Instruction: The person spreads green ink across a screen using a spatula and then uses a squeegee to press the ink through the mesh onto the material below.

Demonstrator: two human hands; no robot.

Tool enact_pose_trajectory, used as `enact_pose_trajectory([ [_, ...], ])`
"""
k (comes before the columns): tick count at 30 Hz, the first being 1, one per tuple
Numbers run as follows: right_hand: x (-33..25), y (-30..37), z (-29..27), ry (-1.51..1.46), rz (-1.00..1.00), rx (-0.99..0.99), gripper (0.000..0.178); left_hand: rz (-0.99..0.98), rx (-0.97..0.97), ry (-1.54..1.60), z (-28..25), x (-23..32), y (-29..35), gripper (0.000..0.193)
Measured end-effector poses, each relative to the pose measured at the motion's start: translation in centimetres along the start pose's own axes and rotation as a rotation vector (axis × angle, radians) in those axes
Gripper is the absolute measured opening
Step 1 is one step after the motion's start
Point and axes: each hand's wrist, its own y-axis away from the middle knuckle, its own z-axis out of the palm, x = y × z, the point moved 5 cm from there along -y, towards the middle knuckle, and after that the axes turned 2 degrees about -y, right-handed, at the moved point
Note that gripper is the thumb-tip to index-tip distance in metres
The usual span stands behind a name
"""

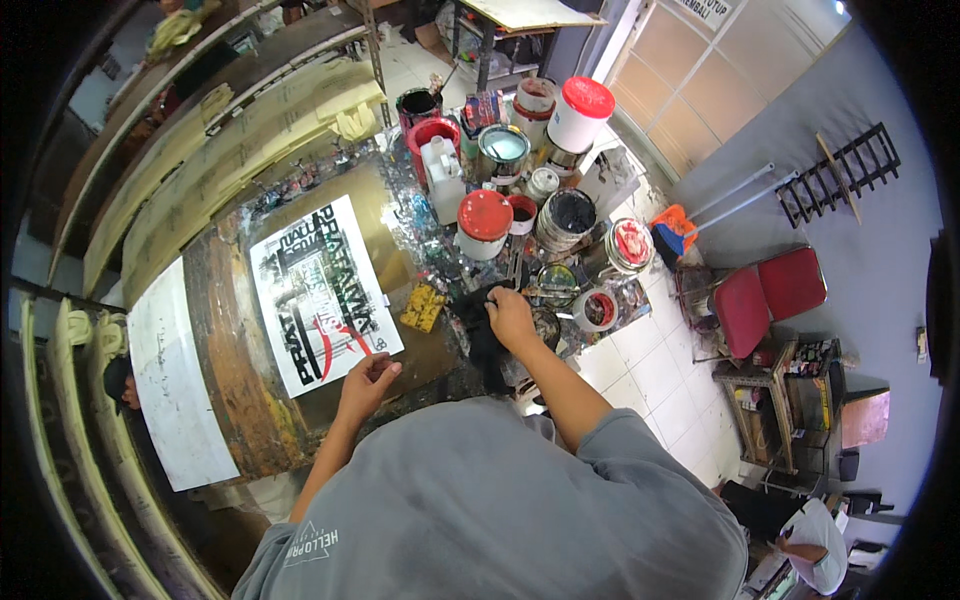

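On the paint-stained table, a white sheet point(276, 328) printed with black lettering and a red stroke lies flat. At its lower right corner is my left hand point(368, 384), palm turned inward, thumb and fingers slightly apart and nothing visible between them. My right hand point(512, 318) is closed on a bunched black cloth point(487, 362) to the right of the sheet; its fingertips are partly hidden. A yellow sponge point(423, 308) with dark stains sits between the sheet and the cloth.
Paint tubs crowd the table's far right, among them a red-lidded tub point(485, 222), a white jug point(441, 178) and a black paint can point(567, 218). At left lies a blank white sheet point(180, 375). A red chair point(765, 300) stands by the wall; another person point(805, 545) is behind at right.
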Motion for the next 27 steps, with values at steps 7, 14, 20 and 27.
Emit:
enact_pose_trajectory([
  [7, -1.3, 1.0, -4.0, -0.108, -0.046, 0.018, 0.015, -0.048, -0.132, -0.049, 1.9, 0.6, -0.4, 0.056],
  [14, -6.0, 2.5, -9.7, -0.199, -0.021, 0.106, 0.018, 0.022, -0.212, -0.121, 3.2, 4.7, -0.2, 0.056],
  [20, -9.3, 3.1, -12.8, -0.518, 0.056, 0.131, 0.015, 0.005, -0.493, 0.047, 6.9, 9.3, 0.0, 0.058],
  [27, -10.6, 5.0, -13.1, -0.702, 0.083, 0.123, 0.011, -0.213, -0.506, 0.688, 12.7, 12.2, -0.8, 0.048],
])
